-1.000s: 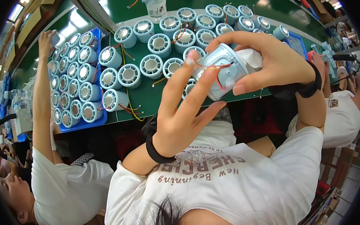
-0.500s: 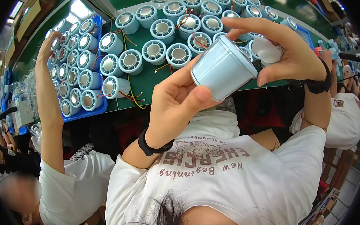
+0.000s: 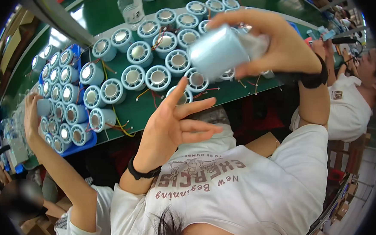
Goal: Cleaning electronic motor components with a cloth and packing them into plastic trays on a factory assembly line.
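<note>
My right hand (image 3: 278, 41) grips a light blue cup-shaped housing (image 3: 218, 51) between thumb and fingers, its side tilted toward me and smeared by motion. Against the palm of that hand sits a crumpled white wad (image 3: 254, 46), perhaps tissue or cloth. Below and left of the housing, my left hand (image 3: 167, 125) is empty, its fingers spread apart. Behind both hands, similar light blue housings (image 3: 158, 77) stand in loose rows, each with a spoked rim and a round metal centre. Thin red and yellow wires trail from several of them.
On the left, a blue tray (image 3: 90, 140) is packed with more housings, and a co-worker's hand (image 3: 32, 114) reaches to it. A clear bottle (image 3: 131, 9) stands on the green table (image 3: 255, 85) beside a grey post (image 3: 61, 19). Another person sits at the right.
My left hand has let go of the housing and opened. My right hand has carried the housing slightly left and up. The co-worker's hand at the left has moved lower.
</note>
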`<state>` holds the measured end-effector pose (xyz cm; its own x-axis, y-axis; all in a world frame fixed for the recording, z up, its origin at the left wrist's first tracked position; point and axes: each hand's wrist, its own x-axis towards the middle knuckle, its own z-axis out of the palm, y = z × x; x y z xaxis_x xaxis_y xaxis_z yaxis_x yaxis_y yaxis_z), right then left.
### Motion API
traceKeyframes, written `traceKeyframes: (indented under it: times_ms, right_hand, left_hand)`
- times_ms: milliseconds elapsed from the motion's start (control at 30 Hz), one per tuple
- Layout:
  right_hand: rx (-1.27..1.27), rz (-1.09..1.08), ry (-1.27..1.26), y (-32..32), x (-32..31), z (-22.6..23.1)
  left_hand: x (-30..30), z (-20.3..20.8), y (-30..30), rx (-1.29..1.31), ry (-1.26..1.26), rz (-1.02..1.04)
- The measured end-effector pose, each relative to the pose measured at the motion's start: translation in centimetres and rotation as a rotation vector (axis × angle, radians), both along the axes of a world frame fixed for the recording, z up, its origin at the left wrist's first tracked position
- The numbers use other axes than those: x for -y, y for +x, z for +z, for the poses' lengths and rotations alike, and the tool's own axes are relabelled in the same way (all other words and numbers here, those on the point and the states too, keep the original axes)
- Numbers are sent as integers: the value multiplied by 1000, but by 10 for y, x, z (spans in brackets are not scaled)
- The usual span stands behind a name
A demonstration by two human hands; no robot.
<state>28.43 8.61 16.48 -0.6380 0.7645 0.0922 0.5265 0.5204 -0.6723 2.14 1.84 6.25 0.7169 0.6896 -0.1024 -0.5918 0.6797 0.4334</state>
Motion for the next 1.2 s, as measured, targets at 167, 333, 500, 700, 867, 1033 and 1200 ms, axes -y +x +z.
traceKeyframes:
  times_ms: [167,333,500,700,867,1033,1200]
  right_hand:
    - [507,-477,410,126,-71,-3]
    - [769,-602,297,217,-106,-63]
    - [775,-610,121,232,-122,-83]
    - [801,-490,42,244,-135,-100]
    - [849,-520,-117,222,-178,-57]
    - [591,-396,250,179,-267,-90]
    - [847,-346,177,158,-299,-129]
  left_hand:
    - [8,-3,-11,-458,518,193]
    - [4,-10,-24,-525,559,290]
    - [0,-15,-28,-576,528,404]
    - [-9,-18,-25,-579,500,396]
    - [-12,-21,-26,-557,473,341]
    - [-15,-19,-22,-539,453,340]
    - [-13,-17,-19,-594,458,386]
